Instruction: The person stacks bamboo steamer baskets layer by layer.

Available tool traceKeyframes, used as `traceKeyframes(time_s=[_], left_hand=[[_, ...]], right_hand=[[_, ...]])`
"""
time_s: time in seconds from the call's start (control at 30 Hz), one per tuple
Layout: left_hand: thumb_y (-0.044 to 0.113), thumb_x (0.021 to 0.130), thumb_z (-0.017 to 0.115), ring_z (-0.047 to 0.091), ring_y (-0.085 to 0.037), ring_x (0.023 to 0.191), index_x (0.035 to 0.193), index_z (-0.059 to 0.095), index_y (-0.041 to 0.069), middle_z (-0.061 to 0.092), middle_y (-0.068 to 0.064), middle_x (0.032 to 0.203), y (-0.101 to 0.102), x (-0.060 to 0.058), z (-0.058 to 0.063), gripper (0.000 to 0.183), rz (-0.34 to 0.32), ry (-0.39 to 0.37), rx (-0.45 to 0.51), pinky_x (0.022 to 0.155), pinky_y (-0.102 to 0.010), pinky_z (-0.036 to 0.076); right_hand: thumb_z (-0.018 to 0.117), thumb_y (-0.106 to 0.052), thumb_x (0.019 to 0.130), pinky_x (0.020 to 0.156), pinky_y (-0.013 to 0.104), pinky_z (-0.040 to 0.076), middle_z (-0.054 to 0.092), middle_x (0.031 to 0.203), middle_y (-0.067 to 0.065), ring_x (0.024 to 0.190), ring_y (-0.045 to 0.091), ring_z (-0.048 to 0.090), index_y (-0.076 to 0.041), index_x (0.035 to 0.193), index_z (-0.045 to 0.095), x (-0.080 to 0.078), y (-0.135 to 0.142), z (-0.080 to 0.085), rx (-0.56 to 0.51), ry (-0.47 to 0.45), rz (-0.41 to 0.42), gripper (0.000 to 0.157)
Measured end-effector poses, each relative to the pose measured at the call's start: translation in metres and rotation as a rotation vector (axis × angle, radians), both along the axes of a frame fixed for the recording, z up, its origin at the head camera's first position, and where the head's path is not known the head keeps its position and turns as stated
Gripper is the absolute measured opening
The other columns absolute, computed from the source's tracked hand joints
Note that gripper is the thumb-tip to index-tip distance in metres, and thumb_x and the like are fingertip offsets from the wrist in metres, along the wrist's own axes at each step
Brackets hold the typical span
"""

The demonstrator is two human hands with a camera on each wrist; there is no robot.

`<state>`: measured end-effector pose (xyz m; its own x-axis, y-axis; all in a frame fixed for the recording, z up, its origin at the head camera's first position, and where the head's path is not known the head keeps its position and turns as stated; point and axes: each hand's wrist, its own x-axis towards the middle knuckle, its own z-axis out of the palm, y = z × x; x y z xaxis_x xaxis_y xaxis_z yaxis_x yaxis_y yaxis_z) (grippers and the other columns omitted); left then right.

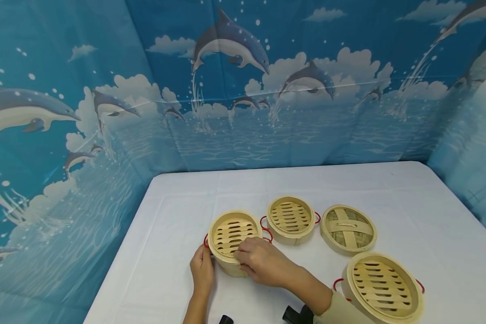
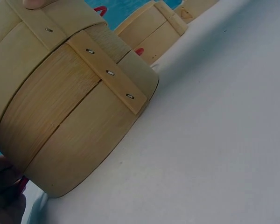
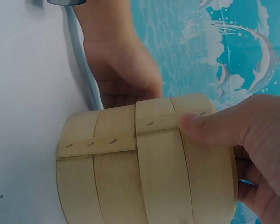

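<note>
Two round bamboo steamer baskets stand stacked on the white table, the upper basket (image 1: 228,227) with its slatted floor facing up. The lower basket (image 2: 79,112) rests on the tablecloth, and a stapled strip runs down its wall. My right hand (image 1: 263,261) pinches the near rim of the upper basket, its thumb (image 3: 200,128) on the outer wall and the other fingers over the edge. My left hand (image 1: 202,270) holds the left side of the stack by a red handle; in the left wrist view its fingers (image 2: 4,191) are dark and partly cut off.
Another steamer basket (image 1: 290,218) with red handles stands just right of the stack. Beyond it lies a woven bamboo lid (image 1: 348,229). A larger steamer basket (image 1: 382,288) sits near my right forearm. A dolphin-print curtain (image 1: 243,126) hangs behind the table (image 1: 166,216).
</note>
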<state>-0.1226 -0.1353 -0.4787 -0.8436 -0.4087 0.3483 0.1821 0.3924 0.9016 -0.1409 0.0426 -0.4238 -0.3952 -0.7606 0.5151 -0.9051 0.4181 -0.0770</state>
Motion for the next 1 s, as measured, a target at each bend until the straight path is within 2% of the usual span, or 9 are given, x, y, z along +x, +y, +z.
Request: traceKeyframes(time_s=[0.13, 0.27, 0.33, 0.5, 0.6, 0.63, 0.83, 0.87, 1.0], left_hand=[[-0.006, 0.09, 0.042, 0.049, -0.019, 0.064, 0.073, 0.061, -0.003, 0.053, -0.002, 0.068, -0.004, -0.005, -0.011, 0.025, -0.005, -0.002, 0.01, 0.056, -0.022, 0.04], [-0.002, 0.092, 0.042, 0.048, -0.014, 0.063, 0.069, 0.059, 0.003, 0.052, 0.0, 0.067, -0.011, -0.013, -0.031, 0.029, -0.005, -0.007, 0.005, 0.055, -0.023, 0.038], [0.001, 0.093, 0.043, 0.046, -0.011, 0.063, 0.068, 0.058, 0.005, 0.052, 0.0, 0.067, -0.012, -0.014, -0.035, 0.029, -0.006, -0.007, 0.012, 0.055, -0.023, 0.038], [0.003, 0.093, 0.044, 0.047, -0.012, 0.064, 0.07, 0.059, 0.006, 0.053, 0.0, 0.068, -0.012, -0.014, -0.038, 0.028, -0.01, -0.002, 0.043, 0.056, -0.022, 0.039], [0.002, 0.093, 0.044, 0.047, -0.011, 0.065, 0.07, 0.059, 0.006, 0.053, 0.001, 0.068, -0.012, -0.014, -0.037, 0.028, -0.008, -0.005, 0.03, 0.057, -0.022, 0.039], [0.001, 0.092, 0.043, 0.047, -0.011, 0.065, 0.07, 0.059, 0.005, 0.053, 0.0, 0.068, -0.01, -0.012, -0.032, 0.028, -0.009, -0.004, 0.018, 0.056, -0.023, 0.039], [0.005, 0.094, 0.045, 0.048, -0.01, 0.067, 0.074, 0.062, 0.003, 0.053, 0.002, 0.069, -0.01, -0.012, -0.031, 0.027, 0.0, -0.019, 0.013, 0.059, -0.023, 0.04], [0.007, 0.095, 0.045, 0.048, -0.01, 0.067, 0.075, 0.063, 0.004, 0.054, 0.003, 0.07, -0.011, -0.014, -0.035, 0.027, 0.002, -0.025, 0.021, 0.06, -0.023, 0.04], [0.007, 0.095, 0.045, 0.049, -0.01, 0.068, 0.075, 0.063, 0.005, 0.055, 0.002, 0.07, -0.012, -0.014, -0.036, 0.027, 0.003, -0.018, 0.014, 0.06, -0.023, 0.04]], right_hand=[[0.077, -0.012, 0.069, 0.07, 0.027, 0.044, 0.053, 0.079, -0.006, 0.075, 0.011, 0.051, -0.014, 0.076, 0.056, -0.001, 0.0, -0.001, -0.01, -0.003, -0.004, 0.022], [0.076, -0.012, 0.07, 0.07, 0.027, 0.044, 0.053, 0.08, -0.006, 0.075, 0.011, 0.051, -0.014, 0.077, 0.056, -0.001, 0.0, -0.002, -0.016, -0.006, -0.002, 0.021], [0.075, -0.013, 0.07, 0.07, 0.027, 0.044, 0.053, 0.079, -0.006, 0.075, 0.011, 0.051, -0.014, 0.077, 0.056, -0.002, -0.001, -0.003, -0.021, -0.003, -0.003, 0.02], [0.076, -0.019, 0.072, 0.069, 0.025, 0.044, 0.054, 0.08, -0.006, 0.075, 0.01, 0.052, -0.014, 0.076, 0.057, -0.002, -0.001, -0.005, -0.051, 0.006, -0.003, 0.02], [0.076, -0.023, 0.074, 0.068, 0.024, 0.044, 0.054, 0.08, -0.007, 0.075, 0.009, 0.051, -0.014, 0.077, 0.058, -0.002, -0.001, -0.006, -0.067, -0.01, 0.002, 0.021], [0.076, -0.023, 0.075, 0.068, 0.024, 0.044, 0.054, 0.08, -0.007, 0.075, 0.009, 0.051, -0.014, 0.077, 0.058, -0.002, -0.001, -0.006, -0.071, -0.019, 0.004, 0.02], [0.075, -0.023, 0.076, 0.067, 0.024, 0.043, 0.052, 0.076, -0.009, 0.072, 0.007, 0.049, -0.015, 0.074, 0.057, -0.004, 0.0, -0.005, -0.067, -0.031, 0.038, 0.019], [0.075, -0.023, 0.076, 0.067, 0.023, 0.043, 0.052, 0.076, -0.009, 0.071, 0.007, 0.048, -0.016, 0.074, 0.057, -0.005, 0.001, -0.005, -0.066, -0.026, 0.044, 0.02], [0.075, -0.022, 0.076, 0.068, 0.023, 0.043, 0.051, 0.074, -0.009, 0.07, 0.007, 0.048, -0.016, 0.073, 0.057, -0.006, 0.002, -0.005, -0.065, -0.019, 0.058, 0.019]])
